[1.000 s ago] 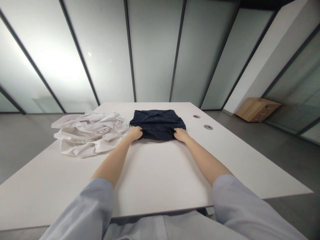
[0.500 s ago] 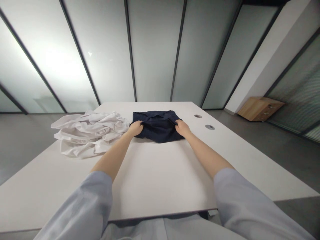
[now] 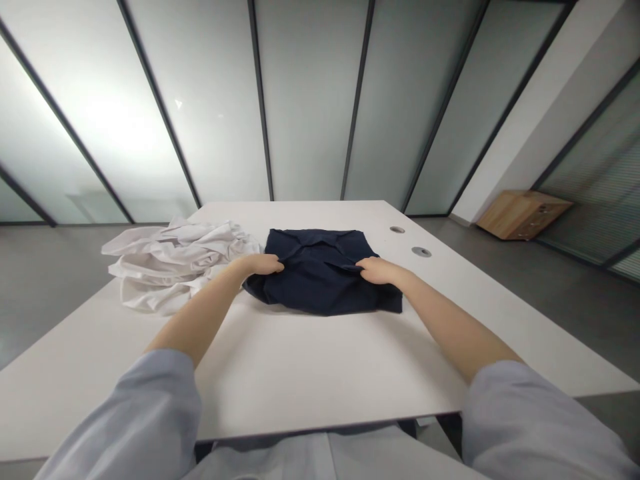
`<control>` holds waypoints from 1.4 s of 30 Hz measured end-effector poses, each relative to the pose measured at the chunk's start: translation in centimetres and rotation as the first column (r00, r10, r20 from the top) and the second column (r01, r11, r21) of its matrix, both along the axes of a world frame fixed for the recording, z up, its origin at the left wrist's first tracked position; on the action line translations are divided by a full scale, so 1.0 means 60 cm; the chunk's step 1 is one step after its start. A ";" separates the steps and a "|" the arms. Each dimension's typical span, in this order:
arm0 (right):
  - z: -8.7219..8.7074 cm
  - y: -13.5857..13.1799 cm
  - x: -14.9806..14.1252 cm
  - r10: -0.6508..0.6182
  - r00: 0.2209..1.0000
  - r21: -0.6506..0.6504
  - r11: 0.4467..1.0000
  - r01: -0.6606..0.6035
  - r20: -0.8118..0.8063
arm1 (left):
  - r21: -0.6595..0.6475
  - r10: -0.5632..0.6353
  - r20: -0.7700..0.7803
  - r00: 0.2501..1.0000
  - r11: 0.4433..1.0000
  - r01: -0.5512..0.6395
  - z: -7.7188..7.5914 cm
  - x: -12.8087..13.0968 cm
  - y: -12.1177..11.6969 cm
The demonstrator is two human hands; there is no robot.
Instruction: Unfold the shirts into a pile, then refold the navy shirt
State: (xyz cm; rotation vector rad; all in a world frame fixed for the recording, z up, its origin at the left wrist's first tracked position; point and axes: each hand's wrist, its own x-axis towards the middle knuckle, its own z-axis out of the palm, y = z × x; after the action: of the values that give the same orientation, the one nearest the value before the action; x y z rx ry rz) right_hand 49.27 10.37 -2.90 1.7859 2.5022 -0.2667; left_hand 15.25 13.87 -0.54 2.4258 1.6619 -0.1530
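Note:
A dark navy garment (image 3: 320, 287), seemingly folded over on itself, lies on the white table in front of me. My left hand (image 3: 265, 264) pinches its raised edge on the left side. On the right, my right hand (image 3: 379, 270) grips the same edge between thumb and fingers. Between the hands the cloth sags, and its lower part spreads on the table towards me. The exact kind of garment cannot be made out. Left of it, close to my left forearm, sits a crumpled pile of white cloth (image 3: 170, 257).
The white table (image 3: 320, 367) ends just in front of my body. Two round cable grommets, one of them the nearer grommet (image 3: 421, 252), are set in its right side. Frosted glass panels (image 3: 310, 100) stand behind, and a wooden cabinet (image 3: 520, 215) is on the floor at right.
Both hands have drawn the navy garment's edge nearer to me and moved slightly apart. Its near part now spreads wider and closer on the table. The white pile stays put.

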 end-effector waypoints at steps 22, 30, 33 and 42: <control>-0.041 0.084 -0.065 -0.141 0.988 0.309 0.939 0.152 -0.060 | 0.368 0.021 0.073 0.997 0.929 -0.047 -0.083 0.076 0.032; -0.094 0.035 -0.055 -0.229 0.973 0.133 0.965 0.228 -0.004 | 0.277 0.021 -0.012 1.000 0.961 -0.017 -0.117 0.074 -0.010; -0.088 0.007 -0.048 -0.177 0.984 0.132 0.976 0.172 0.031 | 0.251 -0.024 -0.054 0.998 0.967 0.037 -0.096 0.070 -0.035; -0.040 0.043 0.033 -0.297 0.947 0.164 0.935 0.314 -0.119 | 0.365 0.241 0.066 0.968 0.897 -0.248 -0.044 0.007 -0.018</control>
State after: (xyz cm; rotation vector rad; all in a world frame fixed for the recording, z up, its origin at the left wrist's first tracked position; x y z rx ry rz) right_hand 51.23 12.96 -5.28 2.2891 2.3639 -0.1400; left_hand 15.68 12.77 -3.21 2.4199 2.1335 0.2451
